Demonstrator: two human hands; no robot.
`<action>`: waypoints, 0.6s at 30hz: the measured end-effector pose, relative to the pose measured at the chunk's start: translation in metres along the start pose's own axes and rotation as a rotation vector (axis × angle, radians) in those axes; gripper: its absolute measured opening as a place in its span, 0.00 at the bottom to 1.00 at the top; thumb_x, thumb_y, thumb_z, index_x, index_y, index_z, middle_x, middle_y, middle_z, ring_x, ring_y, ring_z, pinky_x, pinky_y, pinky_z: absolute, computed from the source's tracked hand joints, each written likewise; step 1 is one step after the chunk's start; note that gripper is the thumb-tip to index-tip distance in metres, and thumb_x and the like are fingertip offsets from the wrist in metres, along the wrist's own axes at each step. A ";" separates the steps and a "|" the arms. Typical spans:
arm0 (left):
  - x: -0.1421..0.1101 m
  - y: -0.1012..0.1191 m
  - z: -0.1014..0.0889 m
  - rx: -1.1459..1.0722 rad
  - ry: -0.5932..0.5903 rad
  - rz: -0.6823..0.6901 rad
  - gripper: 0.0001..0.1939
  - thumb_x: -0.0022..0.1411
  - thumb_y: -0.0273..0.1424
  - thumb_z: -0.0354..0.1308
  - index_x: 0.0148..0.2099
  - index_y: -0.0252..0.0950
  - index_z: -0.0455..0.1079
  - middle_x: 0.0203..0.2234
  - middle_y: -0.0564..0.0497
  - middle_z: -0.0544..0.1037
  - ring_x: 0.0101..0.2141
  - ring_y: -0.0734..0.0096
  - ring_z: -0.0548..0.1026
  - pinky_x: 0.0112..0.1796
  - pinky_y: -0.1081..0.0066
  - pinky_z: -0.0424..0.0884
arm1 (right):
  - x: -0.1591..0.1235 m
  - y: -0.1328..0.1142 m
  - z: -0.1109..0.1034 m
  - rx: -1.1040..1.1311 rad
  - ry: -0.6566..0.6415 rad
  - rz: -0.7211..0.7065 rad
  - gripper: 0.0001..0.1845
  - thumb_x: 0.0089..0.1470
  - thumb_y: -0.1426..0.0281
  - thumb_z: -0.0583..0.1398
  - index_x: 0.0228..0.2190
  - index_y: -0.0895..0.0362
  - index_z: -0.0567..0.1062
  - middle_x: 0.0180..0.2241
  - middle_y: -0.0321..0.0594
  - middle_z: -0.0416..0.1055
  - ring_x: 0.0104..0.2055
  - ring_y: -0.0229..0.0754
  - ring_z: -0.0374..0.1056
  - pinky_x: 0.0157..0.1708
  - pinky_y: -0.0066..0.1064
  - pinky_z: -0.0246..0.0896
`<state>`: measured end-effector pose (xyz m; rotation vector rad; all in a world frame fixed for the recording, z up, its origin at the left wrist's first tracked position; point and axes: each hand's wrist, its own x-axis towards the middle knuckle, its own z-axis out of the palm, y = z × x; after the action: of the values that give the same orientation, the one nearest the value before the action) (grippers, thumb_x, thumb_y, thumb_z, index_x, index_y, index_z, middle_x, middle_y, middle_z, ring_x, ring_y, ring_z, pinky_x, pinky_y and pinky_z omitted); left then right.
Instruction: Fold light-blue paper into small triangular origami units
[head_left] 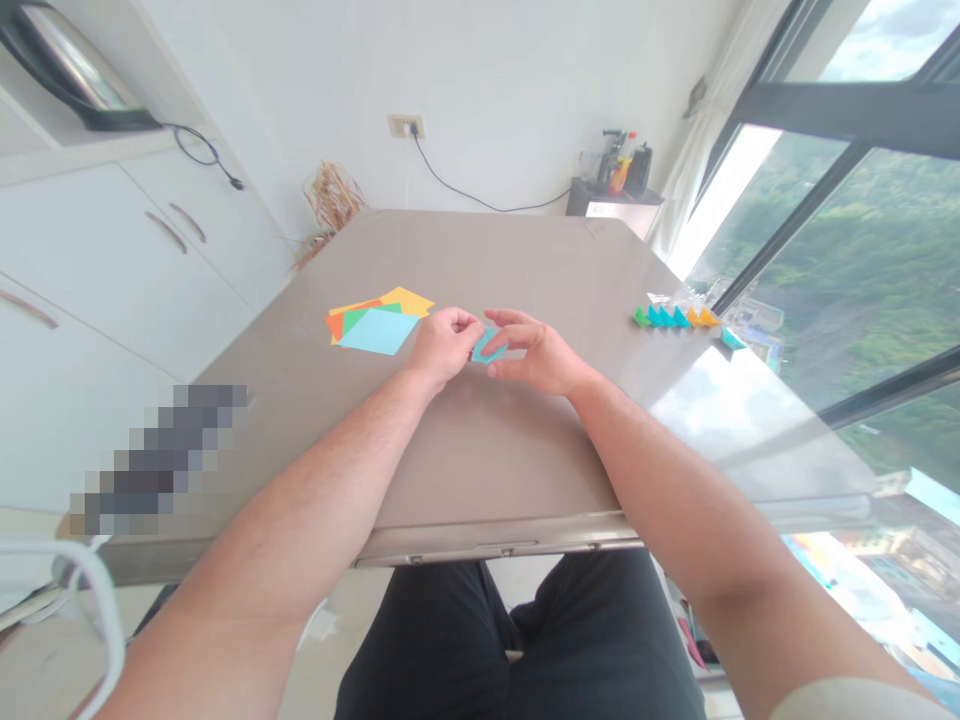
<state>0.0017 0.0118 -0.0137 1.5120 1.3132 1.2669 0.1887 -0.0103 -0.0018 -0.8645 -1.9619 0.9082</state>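
A small teal folded paper piece (486, 347) sits between my two hands above the middle of the grey table (480, 470). My left hand (442, 345) has its fingers curled and pinches the piece's left edge. My right hand (534, 353) pinches the right side between thumb and fingers. To the left of my hands lies a fanned stack of coloured paper squares (377, 321), light blue on top with orange, green and yellow beneath.
A row of small folded paper triangles (673, 317), green, teal and orange, stands near the table's right edge, with one teal piece (733, 339) apart. White cabinets stand on the left, a large window on the right, a cable and wall socket (406, 126) behind.
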 end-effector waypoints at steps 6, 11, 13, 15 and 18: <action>0.001 0.002 0.003 -0.062 0.066 -0.068 0.06 0.51 0.31 0.62 0.34 0.37 0.72 0.25 0.52 0.77 0.25 0.71 0.73 0.28 0.70 0.70 | -0.001 -0.001 0.005 -0.099 0.047 -0.034 0.14 0.46 0.62 0.72 0.36 0.51 0.82 0.63 0.44 0.68 0.63 0.52 0.66 0.61 0.47 0.62; 0.000 0.003 0.004 -0.066 0.051 -0.062 0.05 0.51 0.30 0.62 0.32 0.37 0.71 0.24 0.52 0.76 0.26 0.70 0.74 0.28 0.70 0.70 | -0.001 0.001 0.008 -0.112 0.108 -0.040 0.06 0.49 0.65 0.70 0.32 0.51 0.81 0.57 0.42 0.73 0.58 0.48 0.71 0.60 0.44 0.62; 0.000 0.002 0.005 -0.060 0.043 -0.052 0.04 0.51 0.30 0.62 0.32 0.38 0.71 0.24 0.52 0.77 0.26 0.70 0.74 0.28 0.70 0.70 | 0.000 0.000 0.009 -0.104 0.105 -0.036 0.05 0.49 0.66 0.69 0.32 0.51 0.81 0.56 0.41 0.74 0.57 0.48 0.71 0.59 0.44 0.63; 0.000 0.001 0.005 -0.069 0.026 -0.044 0.05 0.52 0.30 0.62 0.33 0.38 0.72 0.25 0.52 0.77 0.27 0.70 0.74 0.28 0.70 0.71 | 0.000 -0.001 0.009 -0.101 0.104 -0.027 0.04 0.50 0.66 0.69 0.32 0.50 0.81 0.55 0.40 0.74 0.57 0.48 0.71 0.58 0.43 0.63; -0.002 0.002 0.006 -0.081 -0.008 -0.032 0.05 0.52 0.30 0.62 0.34 0.37 0.72 0.26 0.52 0.77 0.27 0.70 0.74 0.29 0.70 0.71 | 0.000 -0.002 0.009 -0.107 0.124 -0.015 0.04 0.50 0.67 0.68 0.31 0.50 0.81 0.54 0.40 0.75 0.56 0.47 0.71 0.57 0.44 0.64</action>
<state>0.0079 0.0101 -0.0133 1.4329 1.2608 1.2768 0.1807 -0.0142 -0.0036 -0.9430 -1.9200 0.7288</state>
